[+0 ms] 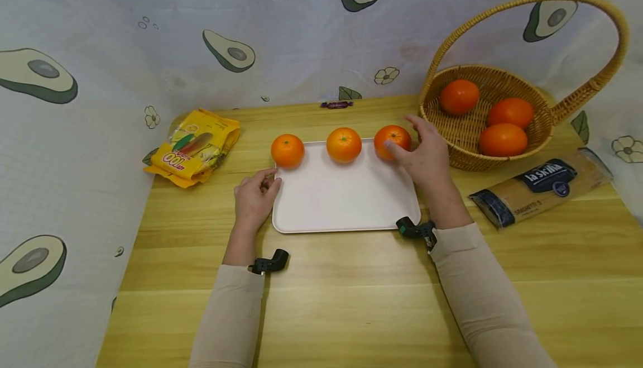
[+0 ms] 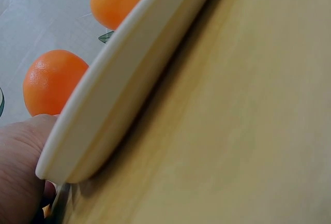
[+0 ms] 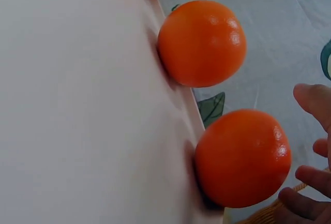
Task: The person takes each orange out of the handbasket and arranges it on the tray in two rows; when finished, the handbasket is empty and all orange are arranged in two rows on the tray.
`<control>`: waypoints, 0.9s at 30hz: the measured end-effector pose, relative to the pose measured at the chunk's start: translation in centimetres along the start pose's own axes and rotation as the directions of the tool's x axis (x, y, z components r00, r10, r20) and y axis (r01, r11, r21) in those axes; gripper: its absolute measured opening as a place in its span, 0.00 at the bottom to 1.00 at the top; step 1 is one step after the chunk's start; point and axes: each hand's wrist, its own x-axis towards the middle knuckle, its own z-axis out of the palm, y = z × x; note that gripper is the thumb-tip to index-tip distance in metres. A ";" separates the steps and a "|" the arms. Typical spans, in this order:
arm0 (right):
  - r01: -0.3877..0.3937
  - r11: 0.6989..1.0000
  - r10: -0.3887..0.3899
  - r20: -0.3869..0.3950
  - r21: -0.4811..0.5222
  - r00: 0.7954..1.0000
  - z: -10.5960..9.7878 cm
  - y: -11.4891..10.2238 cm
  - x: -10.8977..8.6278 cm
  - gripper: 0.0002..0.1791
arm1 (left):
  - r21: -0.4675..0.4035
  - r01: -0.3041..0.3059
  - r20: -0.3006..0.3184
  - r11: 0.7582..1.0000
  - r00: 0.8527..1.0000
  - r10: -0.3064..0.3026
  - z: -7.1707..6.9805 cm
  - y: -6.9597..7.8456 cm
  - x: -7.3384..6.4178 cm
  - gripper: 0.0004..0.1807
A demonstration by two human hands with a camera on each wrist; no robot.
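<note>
Three oranges stand in a row along the far edge of a white rectangular tray (image 1: 346,200): a left orange (image 1: 288,151), a middle orange (image 1: 344,145) and a right orange (image 1: 385,140). My left hand (image 1: 253,197) pinches the tray's left rim with thumb and fingers, close to the left orange. Beside the right orange is my right hand (image 1: 427,153), its thumb overlapping the fruit in the head view. The right wrist view shows the fingers (image 3: 313,102) of that hand spread and apart from the right orange (image 3: 243,158).
A wicker basket (image 1: 464,147) with a tall handle holds three orange-red fruits (image 1: 502,139) at the back right. In front of it lies a spaghetti pack (image 1: 542,186). A yellow snack bag (image 1: 196,147) is at the left, and a small purple-wrapped candy (image 1: 337,104) lies behind the tray.
</note>
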 end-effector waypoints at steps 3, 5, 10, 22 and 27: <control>-0.005 1.000 0.006 -0.039 0.028 0.999 -0.7 -0.8 -0.3 0.42 | 0.003 0.002 0.001 1.000 1.000 -0.002 0.0 0.0 0.0 0.18; 0.017 0.999 -0.013 -0.076 0.045 0.997 -1.2 -1.2 -0.5 0.41 | 0.001 0.003 0.001 1.000 1.000 -0.003 0.0 0.0 0.0 0.18; 0.083 0.996 -0.076 -0.179 0.033 0.981 -2.5 -1.6 -0.6 0.36 | -0.001 0.001 -0.005 1.000 1.000 -0.001 0.1 0.0 0.0 0.17; 0.023 0.982 -0.053 -0.160 -0.187 0.986 -7.6 1.7 1.1 0.39 | -0.011 -0.008 -0.004 1.000 1.000 0.008 0.0 0.2 0.0 0.17; 0.030 0.940 -0.034 -0.008 -0.340 0.999 -10.1 3.6 1.9 0.42 | -0.011 -0.012 -0.007 1.000 1.000 0.012 0.0 0.0 -0.1 0.17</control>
